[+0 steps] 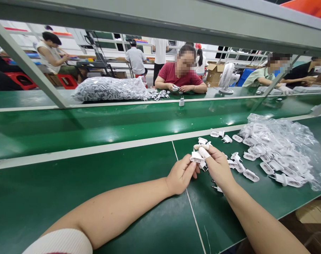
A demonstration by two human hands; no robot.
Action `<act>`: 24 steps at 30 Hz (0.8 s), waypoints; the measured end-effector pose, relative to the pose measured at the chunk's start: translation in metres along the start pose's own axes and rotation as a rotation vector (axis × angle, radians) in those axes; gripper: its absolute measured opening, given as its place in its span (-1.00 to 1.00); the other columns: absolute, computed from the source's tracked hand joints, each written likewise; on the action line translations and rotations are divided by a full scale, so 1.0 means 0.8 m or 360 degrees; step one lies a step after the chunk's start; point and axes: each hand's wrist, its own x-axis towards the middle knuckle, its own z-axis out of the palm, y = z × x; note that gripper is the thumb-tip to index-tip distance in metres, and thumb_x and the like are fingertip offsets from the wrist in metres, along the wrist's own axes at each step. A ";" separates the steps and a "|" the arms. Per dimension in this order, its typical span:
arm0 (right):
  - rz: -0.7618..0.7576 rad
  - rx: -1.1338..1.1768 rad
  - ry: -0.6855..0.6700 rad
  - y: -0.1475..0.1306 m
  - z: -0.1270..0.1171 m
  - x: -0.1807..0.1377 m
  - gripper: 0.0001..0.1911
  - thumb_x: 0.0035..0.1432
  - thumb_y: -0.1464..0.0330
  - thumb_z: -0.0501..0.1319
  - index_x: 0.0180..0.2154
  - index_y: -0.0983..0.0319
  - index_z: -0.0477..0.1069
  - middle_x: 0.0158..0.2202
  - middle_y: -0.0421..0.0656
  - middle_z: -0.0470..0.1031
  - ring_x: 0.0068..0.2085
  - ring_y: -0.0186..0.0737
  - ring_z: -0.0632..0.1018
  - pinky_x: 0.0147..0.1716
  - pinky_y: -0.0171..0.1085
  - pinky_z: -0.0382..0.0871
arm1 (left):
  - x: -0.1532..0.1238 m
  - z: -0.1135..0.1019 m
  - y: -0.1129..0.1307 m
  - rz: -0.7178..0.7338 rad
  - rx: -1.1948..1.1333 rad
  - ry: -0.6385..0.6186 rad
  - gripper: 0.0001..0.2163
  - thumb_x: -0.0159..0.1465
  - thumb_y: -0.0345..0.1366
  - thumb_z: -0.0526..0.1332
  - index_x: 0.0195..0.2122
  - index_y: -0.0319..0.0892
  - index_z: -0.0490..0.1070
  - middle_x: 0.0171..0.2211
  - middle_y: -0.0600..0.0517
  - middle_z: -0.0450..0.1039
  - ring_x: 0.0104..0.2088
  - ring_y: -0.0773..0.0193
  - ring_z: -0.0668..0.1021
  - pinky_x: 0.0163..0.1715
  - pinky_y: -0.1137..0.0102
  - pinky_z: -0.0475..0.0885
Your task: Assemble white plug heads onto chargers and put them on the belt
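Between the fingertips of my left hand (180,176) is a white plug housing (196,157), its oval open face turned toward me. My right hand (219,165), with white covers on thumb and forefinger, is closed in a pinch right at the housing's upper edge. Whatever sits between those fingertips is too small or hidden to name. Loose white two-pin plug pieces (251,175) lie on the green worktable (139,215) beside and beyond my right hand, some partly hidden behind it.
A clear plastic bag (305,148) spilling white plug pieces lies at the right. Past a pale ledge (96,150) runs a green conveyor belt (110,123) carrying one white piece (181,102). Across it, a co-worker in a red shirt (168,73) handles parts near a full bag (110,89) and a fan (226,78).
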 end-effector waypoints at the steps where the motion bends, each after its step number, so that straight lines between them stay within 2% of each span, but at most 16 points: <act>1: 0.0007 -0.0001 -0.0012 0.001 0.000 0.000 -0.67 0.23 0.11 0.36 -0.10 0.18 0.67 -0.36 -0.18 0.58 -0.37 -0.26 0.50 -0.31 -0.25 0.39 | 0.000 0.000 0.000 0.0002 -0.0001 0.0001 -0.62 0.59 0.04 -0.05 -0.17 -0.14 0.32 -0.33 0.02 0.47 -0.40 0.26 0.56 -0.28 0.30 0.48; 6: 0.0076 0.0034 -0.0067 0.004 0.000 -0.002 -0.62 0.26 0.10 0.34 -0.02 0.19 0.62 -0.47 -0.23 0.52 -0.47 -0.26 0.49 -0.39 -0.22 0.38 | 0.001 -0.001 -0.002 0.0006 0.0007 -0.0003 -0.64 0.60 0.02 -0.04 -0.17 -0.14 0.32 -0.34 0.03 0.47 -0.40 0.26 0.56 -0.26 0.29 0.47; 14: 0.0032 0.0016 -0.0035 0.003 0.000 -0.003 -0.67 0.26 0.11 0.34 -0.08 0.19 0.63 -0.43 -0.23 0.51 -0.46 -0.29 0.49 -0.38 -0.24 0.38 | 0.000 0.000 0.000 -0.0002 0.0012 -0.0006 -0.64 0.60 0.01 -0.04 -0.17 -0.13 0.32 -0.35 0.04 0.47 -0.40 0.25 0.56 -0.26 0.29 0.46; 24: 0.0055 0.0020 -0.0076 0.003 0.000 -0.003 -0.64 0.29 0.11 0.32 -0.03 0.20 0.61 -0.45 -0.23 0.53 -0.49 -0.27 0.52 -0.40 -0.21 0.40 | 0.001 -0.001 -0.002 -0.0003 0.0025 -0.0010 -0.65 0.60 0.01 -0.04 -0.18 -0.13 0.32 -0.37 0.05 0.48 -0.40 0.25 0.56 -0.25 0.29 0.46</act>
